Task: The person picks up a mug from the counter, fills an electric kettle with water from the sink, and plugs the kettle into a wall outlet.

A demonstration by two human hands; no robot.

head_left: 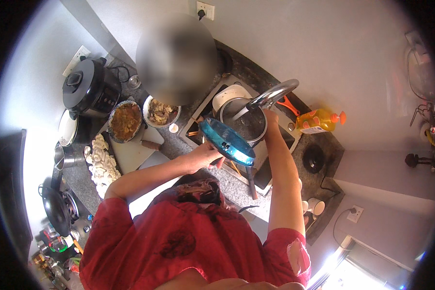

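Observation:
My left hand [207,157] grips the handle of a small blue pan [227,141], which is tilted over the near side of the sink [291,143]. Beyond the pan stands a round metal pot [244,125] with dark contents, under the curved chrome faucet [275,93]. My right hand [272,118] is at the pot's right rim, beside the faucet. Its fingers are partly hidden, so I cannot tell what they hold. A white container [231,95] sits behind the pot. A dark handle [251,185] sticks out over the sink's front edge.
Left are two food bowls [125,121] [162,111], a cutting board [125,154] with a wooden-handled tool [151,145], pale food pieces [102,163] and an electric pressure cooker [90,87]. Right are a dish soap bottle [316,121], an orange-handled tool [288,105] and white cups [315,206].

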